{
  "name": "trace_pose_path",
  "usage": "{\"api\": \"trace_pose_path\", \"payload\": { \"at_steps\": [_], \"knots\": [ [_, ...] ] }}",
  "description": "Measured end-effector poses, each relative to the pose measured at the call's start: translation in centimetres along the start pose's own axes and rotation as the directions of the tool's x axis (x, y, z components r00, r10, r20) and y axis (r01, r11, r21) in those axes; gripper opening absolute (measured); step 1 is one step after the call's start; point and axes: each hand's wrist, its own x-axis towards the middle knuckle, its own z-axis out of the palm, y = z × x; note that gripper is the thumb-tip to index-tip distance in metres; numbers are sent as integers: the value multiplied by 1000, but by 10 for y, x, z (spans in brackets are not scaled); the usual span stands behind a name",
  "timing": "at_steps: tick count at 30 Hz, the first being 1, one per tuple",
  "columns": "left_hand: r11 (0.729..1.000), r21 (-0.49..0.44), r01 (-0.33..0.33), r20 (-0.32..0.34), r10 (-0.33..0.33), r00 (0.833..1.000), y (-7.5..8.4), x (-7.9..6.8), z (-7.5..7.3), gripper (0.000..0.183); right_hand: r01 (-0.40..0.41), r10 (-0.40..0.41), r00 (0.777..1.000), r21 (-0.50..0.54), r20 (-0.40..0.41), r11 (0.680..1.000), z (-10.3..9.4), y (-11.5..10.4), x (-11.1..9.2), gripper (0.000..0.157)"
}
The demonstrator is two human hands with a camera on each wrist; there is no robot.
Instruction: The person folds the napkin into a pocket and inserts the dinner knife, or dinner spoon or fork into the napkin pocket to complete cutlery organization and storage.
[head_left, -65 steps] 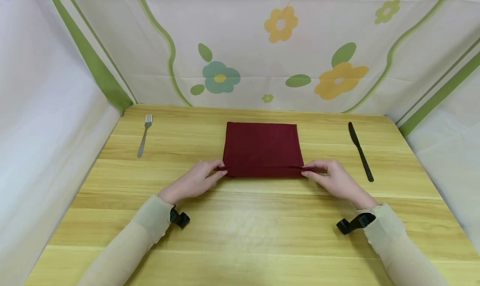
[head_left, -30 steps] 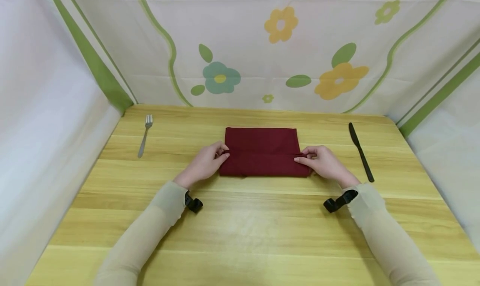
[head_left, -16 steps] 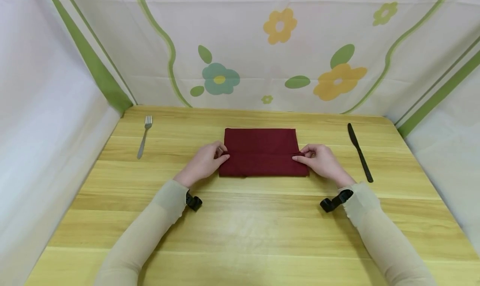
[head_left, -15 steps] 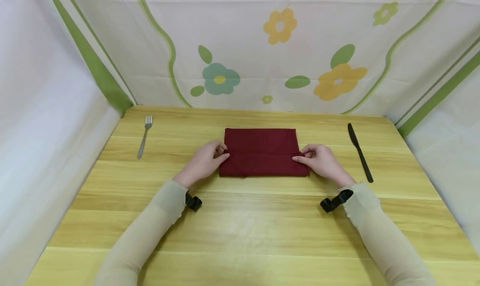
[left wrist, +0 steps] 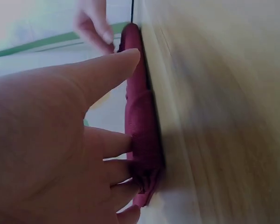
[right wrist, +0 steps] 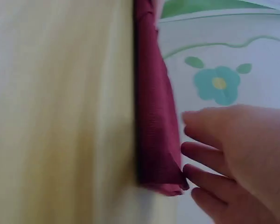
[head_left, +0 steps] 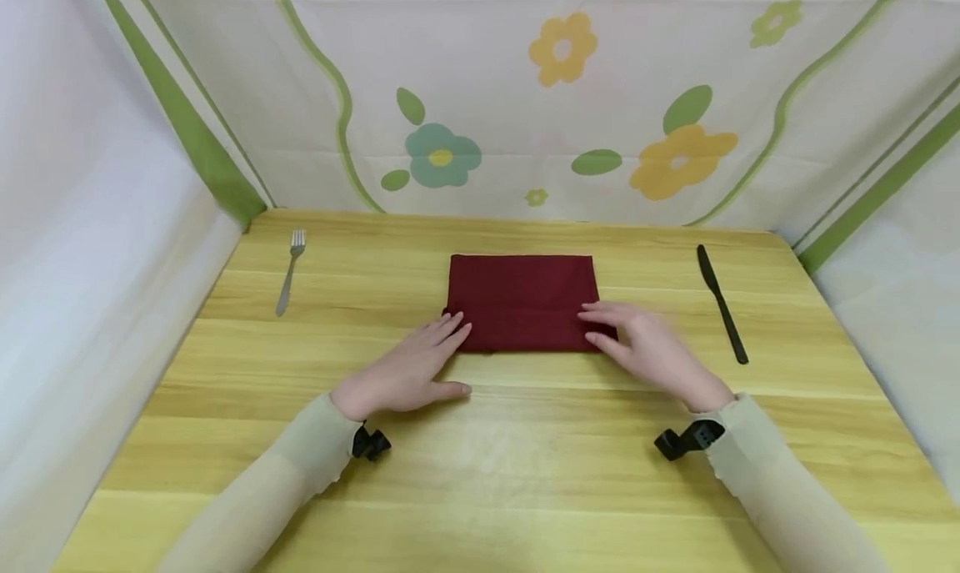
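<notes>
On the bench (head_left: 510, 490), your left hand (head_left: 411, 373), splayed, and right hand (head_left: 654, 354), loosely spread, flank the folded maroon cloth (head_left: 525, 294).

The left hand (head_left: 408, 371) and right hand (head_left: 660, 356) are bare. The left sleeve (head_left: 255, 490) and right sleeve (head_left: 798, 498) are long and pale cream, and their 2 cuffs (head_left: 750, 431) have a bit of a wavy edge. The left camera (head_left: 372, 444) and right camera (head_left: 687, 441), 1 on each wrist, are small, black and chunky, and each has a rounded end.

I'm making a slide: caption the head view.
Left hand and right hand at a folded dark-red cloth, between fork and knife on a wood-grain table.
</notes>
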Motion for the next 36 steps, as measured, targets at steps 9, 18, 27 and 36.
{"api": "trace_pose_path", "payload": {
  "at_steps": [9,18,27,36],
  "knots": [
    [999,25,-29,24,28,999,-9,11,-2,88,4,-5,982,6,191,1000,2,17,-9,50],
    [989,-143,-21,-91,8,996,-18,15,-5,68,-71,44,966,96,256,993,-3,20,-11,56],
    [958,-273,86,-317,-174,932,-36,43,-11,44,-113,112,994,138,17,984,-8,37,8,40],
    [954,-282,104,-238,-175,956,-35,56,-17,25,-128,124,989,51,81,990,-5,42,16,36]
  ]
}}
